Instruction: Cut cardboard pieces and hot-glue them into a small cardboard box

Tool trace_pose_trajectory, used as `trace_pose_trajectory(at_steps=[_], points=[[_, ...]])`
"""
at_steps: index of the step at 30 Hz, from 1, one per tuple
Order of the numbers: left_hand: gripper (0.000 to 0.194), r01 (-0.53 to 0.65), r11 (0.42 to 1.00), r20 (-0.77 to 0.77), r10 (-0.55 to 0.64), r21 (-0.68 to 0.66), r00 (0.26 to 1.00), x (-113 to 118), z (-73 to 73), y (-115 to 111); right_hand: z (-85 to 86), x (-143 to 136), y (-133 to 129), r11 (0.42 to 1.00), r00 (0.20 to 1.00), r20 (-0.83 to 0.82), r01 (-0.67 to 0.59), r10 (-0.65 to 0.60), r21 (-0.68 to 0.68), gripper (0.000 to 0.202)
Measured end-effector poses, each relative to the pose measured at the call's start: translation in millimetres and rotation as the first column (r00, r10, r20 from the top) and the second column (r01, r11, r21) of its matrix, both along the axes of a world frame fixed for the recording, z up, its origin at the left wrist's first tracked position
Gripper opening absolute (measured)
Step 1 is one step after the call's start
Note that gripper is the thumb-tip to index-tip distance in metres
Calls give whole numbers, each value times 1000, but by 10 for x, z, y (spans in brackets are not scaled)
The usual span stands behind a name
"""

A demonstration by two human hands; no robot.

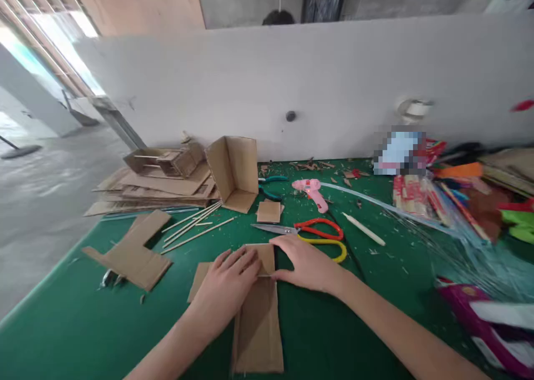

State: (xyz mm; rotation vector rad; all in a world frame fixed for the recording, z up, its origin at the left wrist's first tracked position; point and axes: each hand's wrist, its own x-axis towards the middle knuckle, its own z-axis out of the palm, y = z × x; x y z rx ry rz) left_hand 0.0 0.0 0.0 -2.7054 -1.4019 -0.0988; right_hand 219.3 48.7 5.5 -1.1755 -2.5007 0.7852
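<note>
A long rectangular strip of brown corrugated cardboard [258, 335] lies lengthwise on the green-covered bench [354, 335], directly before the person. The left hand [231, 282] rests over its upper part, fingers forward; whether it grips cannot be told. The right hand [306, 263] touches the strip's right edge, thumb and forefinger apart. Just beyond lie steel scissors with red and yellow handles [287, 230] and a small square of brown cardboard [268, 212]. Farther back are a pink plastic glue gun [309, 188] and an upright, open-sided brown cardboard box [242, 166]
</note>
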Motion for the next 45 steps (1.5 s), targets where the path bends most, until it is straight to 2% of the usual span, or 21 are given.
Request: trace_pose_trajectory(at_steps=[5, 9, 11, 14, 17, 19, 21, 24, 28, 32, 36, 39, 41, 43, 44, 45], points=[[32, 22, 999, -4, -22, 25, 1000, -6, -57, -25, 22, 43, -39, 1000, 1000, 17, 9, -9, -16, 65], [32, 30, 999, 7, -30, 40, 1000, -29, -97, -17, 60, 121, -19, 996, 997, 67, -20, 26, -90, 65], [31, 23, 999, 24, -24, 39, 999, -38, -103, -13, 129, 175, -15, 996, 996, 87, -11, 18, -86, 56], [32, 21, 999, 59, -23, 32, 998, -45, -98, -16, 317, 310, -39, 1000, 991, 132, 14, -11, -18, 37], [33, 15, 1000, 108, -17, 18, 994, -52, -103, -25, 513, 562, -78, 992, 957, 259, 122, -127, 35, 29], [33, 2, 1000, 146, -3, 9, 989, -59, -120, -28, 568, 778, -84, 962, 881, 387, 258, -272, 89, 33], [34, -5, 1000, 182, 4, 5, 983, -66, -140, -29, 534, 985, -63, 907, 754, 509, 387, -414, 165, 34], [33, 0, 1000, 217, -2, 7, 976, -69, -159, -29, 364, 1191, 7, 832, 570, 613, 452, -547, 323, 31], [33, 2, 1000, 233, -5, 14, 973, -58, -164, -29, 130, 1258, 102, 805, 513, 633, 481, -580, 348, 28], [33, -2, 1000, 249, -2, 15, 969, -39, -176, -25, 85, 1268, 154, 788, 503, 620, 502, -602, 358, 26], [33, 7, 999, 232, -16, 39, 973, -31, -174, -21, 216, 1321, 94, 809, 533, 656, 548, -534, 213, 29], [32, 19, 998, 219, -31, 57, 975, -40, -156, -18, 373, 1323, -49, 829, 639, 587, 550, -497, 103, 42], [30, 29, 998, 215, -42, 64, 976, -46, -143, -14, 471, 1261, -151, 879, 795, 435, 476, -424, -14, 38], [29, 37, 998, 204, -48, 57, 978, -48, -133, -7, 529, 1139, -220, 922, 949, 174, 301, -264, -242, 36], [30, 40, 998, 196, -50, 50, 979, -44, -128, -2, 535, 1060, -237, 910, 981, 4, 179, -192, -374, 37], [30, 44, 998, 187, -51, 45, 981, -38, -121, 4, 523, 974, -242, 877, 967, -187, 66, -174, -476, 39]])
